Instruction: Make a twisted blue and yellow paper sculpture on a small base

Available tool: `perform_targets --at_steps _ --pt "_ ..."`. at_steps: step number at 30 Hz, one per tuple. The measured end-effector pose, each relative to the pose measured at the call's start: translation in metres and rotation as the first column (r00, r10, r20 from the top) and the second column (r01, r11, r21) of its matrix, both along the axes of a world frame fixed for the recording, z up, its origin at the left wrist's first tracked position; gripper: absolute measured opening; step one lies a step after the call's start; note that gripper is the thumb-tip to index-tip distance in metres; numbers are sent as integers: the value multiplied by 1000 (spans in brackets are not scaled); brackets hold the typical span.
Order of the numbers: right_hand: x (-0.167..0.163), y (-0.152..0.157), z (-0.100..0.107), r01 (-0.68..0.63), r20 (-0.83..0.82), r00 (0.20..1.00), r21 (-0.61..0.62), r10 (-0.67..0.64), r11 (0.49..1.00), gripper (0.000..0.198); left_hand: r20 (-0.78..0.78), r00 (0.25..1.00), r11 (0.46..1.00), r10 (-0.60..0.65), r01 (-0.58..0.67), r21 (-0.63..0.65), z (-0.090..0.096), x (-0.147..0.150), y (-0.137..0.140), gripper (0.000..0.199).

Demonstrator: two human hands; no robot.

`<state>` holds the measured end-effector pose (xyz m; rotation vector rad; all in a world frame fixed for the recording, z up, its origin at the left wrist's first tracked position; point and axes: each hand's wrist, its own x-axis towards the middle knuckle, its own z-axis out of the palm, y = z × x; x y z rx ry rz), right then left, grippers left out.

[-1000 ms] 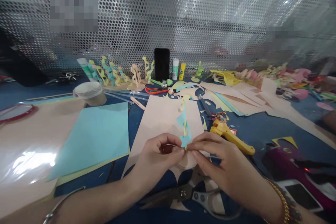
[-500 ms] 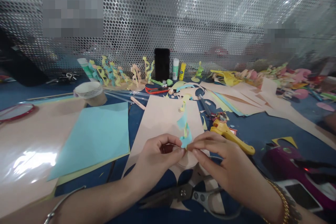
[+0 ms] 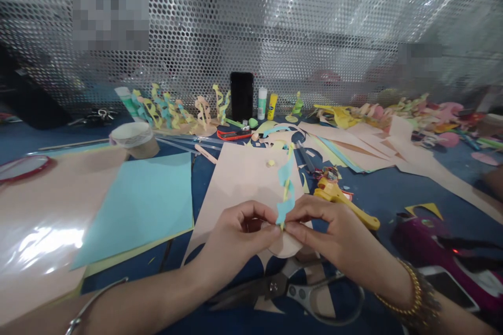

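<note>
A blue paper spiral (image 3: 285, 209) winds around a thin yellow strip and stands a little tilted over a round pale paper disc (image 3: 285, 247). My left hand (image 3: 245, 230) pinches the foot of the spiral from the left, thumb and forefinger closed. From the right, my right hand (image 3: 334, 230) pinches at the same foot with its fingertips. Whether the foot is fixed to the disc is hidden by my fingers. Below my hands lie large scissors (image 3: 273, 287) over cut paper scraps. A pale paper sheet (image 3: 239, 183) lies under and behind the disc.
Blue paper (image 3: 153, 201) lies to the left, near a tape roll (image 3: 145, 146). A yellow glue gun (image 3: 346, 201) and a purple device (image 3: 420, 246) are at right. Finished-looking paper spirals (image 3: 167, 110), a phone (image 3: 242, 97) and glue sticks (image 3: 262, 103) stand before the perforated metal panel.
The spiral has shifted right and stands more upright. My right hand has drawn its fingertips in at the foot, and the disc has moved slightly right and nearer.
</note>
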<state>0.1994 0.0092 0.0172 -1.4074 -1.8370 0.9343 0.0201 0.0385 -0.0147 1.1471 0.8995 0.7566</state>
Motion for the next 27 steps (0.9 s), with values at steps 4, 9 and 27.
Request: perform_targets --at_steps 4,9,27 --pt "1 1 -1 -8 -4 1000 -3 8 1000 8 3 1000 1000 -12 12 -3 2 1 0 15" --pt "1 1 -3 -12 -13 1000 -1 12 1000 7 15 1000 1000 -24 24 -11 1 0 1 15" --pt "1 0 -3 -4 -50 999 -80 1 997 5 22 998 998 -65 65 -1 -6 -2 0 13"
